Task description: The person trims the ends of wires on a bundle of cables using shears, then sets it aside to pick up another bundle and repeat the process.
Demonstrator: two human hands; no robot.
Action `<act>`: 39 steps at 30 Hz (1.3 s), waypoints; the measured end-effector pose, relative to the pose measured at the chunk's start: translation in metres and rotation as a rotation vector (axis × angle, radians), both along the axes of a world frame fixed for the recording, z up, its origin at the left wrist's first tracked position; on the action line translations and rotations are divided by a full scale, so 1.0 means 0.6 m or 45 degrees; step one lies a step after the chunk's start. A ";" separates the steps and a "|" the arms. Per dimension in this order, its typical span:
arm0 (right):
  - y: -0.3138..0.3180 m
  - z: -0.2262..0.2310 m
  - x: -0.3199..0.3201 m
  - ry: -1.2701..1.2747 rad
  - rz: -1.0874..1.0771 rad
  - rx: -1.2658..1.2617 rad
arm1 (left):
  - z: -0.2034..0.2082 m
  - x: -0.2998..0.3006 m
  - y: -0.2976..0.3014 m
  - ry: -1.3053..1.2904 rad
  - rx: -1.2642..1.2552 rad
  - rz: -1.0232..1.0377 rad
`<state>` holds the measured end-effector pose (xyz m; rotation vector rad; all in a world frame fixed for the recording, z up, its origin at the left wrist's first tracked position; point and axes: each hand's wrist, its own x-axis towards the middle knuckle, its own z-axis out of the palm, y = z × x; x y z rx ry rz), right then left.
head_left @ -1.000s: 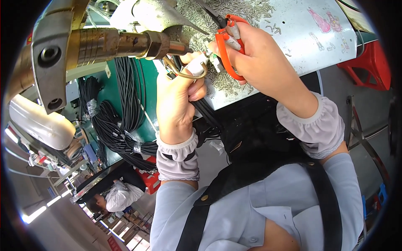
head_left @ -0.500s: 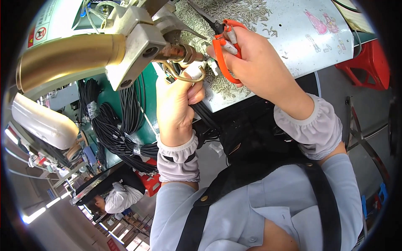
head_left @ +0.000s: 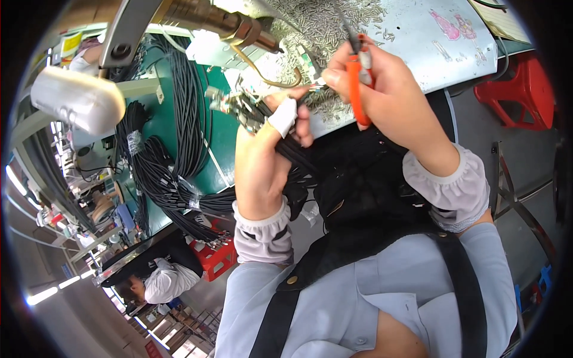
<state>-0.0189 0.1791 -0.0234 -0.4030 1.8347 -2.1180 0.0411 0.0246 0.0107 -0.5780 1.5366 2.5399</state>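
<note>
My left hand [head_left: 262,161] is closed round a bundle of black cables [head_left: 295,152]. Their stripped, connector-like ends [head_left: 236,110] stick out above the fist. White tape [head_left: 283,117] wraps the left thumb. One cable end points from the left fingertips toward my right hand [head_left: 388,89], whose thumb and forefinger pinch close to it; the exact contact is too small to tell. Orange-handled scissors [head_left: 356,83] rest in the right palm, blades pointing away from me. Just beyond the hands are a brass-coloured nozzle [head_left: 256,34] and a curved metal hook [head_left: 268,79].
Many small metal pieces [head_left: 334,24] lie scattered over a pale metal sheet [head_left: 418,53]. Long bundles of black cable [head_left: 188,107] drape over the green table [head_left: 218,119] at left. A white lamp-like housing [head_left: 77,98] hangs at left. Red stools [head_left: 513,89] stand nearby; another person sits farther back.
The view has shifted, and the nozzle now sits higher. My left hand has come out from beneath the hook, baring the cable ends. The scissors have turned more upright in my right hand.
</note>
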 end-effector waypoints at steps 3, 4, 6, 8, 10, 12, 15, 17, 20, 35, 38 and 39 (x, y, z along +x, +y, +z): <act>0.016 -0.001 0.018 0.299 -0.237 0.224 | 0.002 0.029 0.029 -0.017 -0.243 0.163; 0.016 0.006 0.026 0.306 -0.232 0.221 | -0.004 0.039 0.028 0.066 -0.388 0.130; 0.017 0.030 0.046 0.467 -0.201 0.227 | -0.014 0.058 0.030 0.232 -0.671 0.058; 0.019 0.040 0.057 0.555 -0.190 0.235 | -0.015 0.078 0.042 0.272 -0.674 -0.027; 0.023 0.042 0.061 0.426 0.134 0.274 | -0.012 0.094 0.050 0.334 -0.689 -0.194; 0.025 0.042 0.065 0.364 0.289 0.299 | -0.014 0.096 0.045 0.310 -0.483 -0.159; 0.018 0.036 0.074 0.007 0.059 0.094 | -0.010 0.096 0.035 0.243 -0.076 -0.086; 0.018 0.033 0.081 0.437 -0.046 0.203 | 0.003 0.097 0.034 0.211 -0.078 -0.056; 0.017 0.018 0.082 1.288 -0.260 0.414 | 0.006 0.092 0.032 0.192 -0.081 -0.042; 0.016 -0.013 0.076 1.019 -0.188 0.138 | 0.005 0.077 0.042 0.062 -0.477 0.092; 0.012 -0.016 0.077 1.043 -0.220 0.156 | -0.003 0.083 0.039 0.086 -0.093 0.056; 0.010 -0.016 0.077 1.056 -0.237 0.165 | -0.005 0.083 0.040 0.085 -0.094 0.056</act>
